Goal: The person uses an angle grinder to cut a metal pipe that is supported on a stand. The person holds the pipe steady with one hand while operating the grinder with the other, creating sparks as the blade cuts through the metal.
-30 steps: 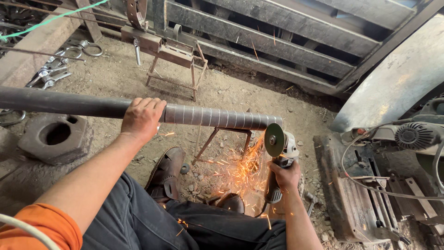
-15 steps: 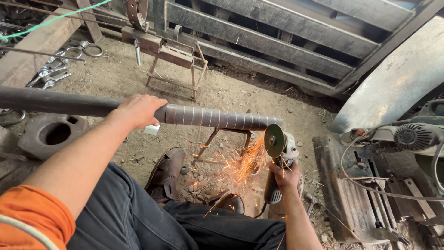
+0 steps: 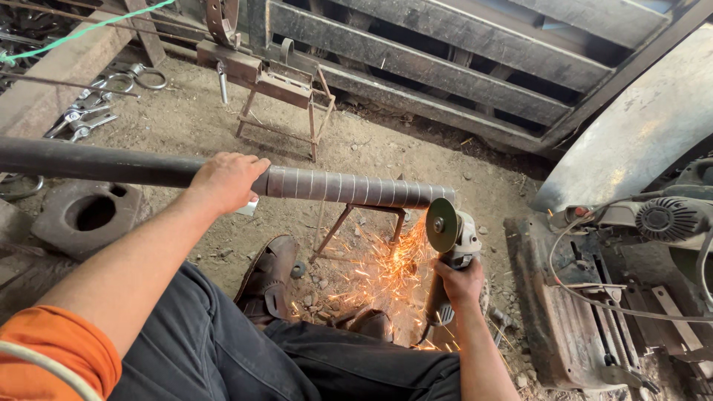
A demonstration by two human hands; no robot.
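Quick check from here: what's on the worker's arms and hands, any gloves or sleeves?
No gloves: both the left hand and right hand are bare. The left arm has a short orange sleeve with a pale edge band; the right forearm is uncovered. No watch or rings show.

no packages, labels, signs, screens visible

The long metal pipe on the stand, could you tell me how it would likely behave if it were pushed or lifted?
The pipe looks like rigid steel, so probably stiff and heavy. Being round and lying across a narrow stand, it seems apt to roll; the left hand rests on it, while the right hand holds the angle grinder at its end.
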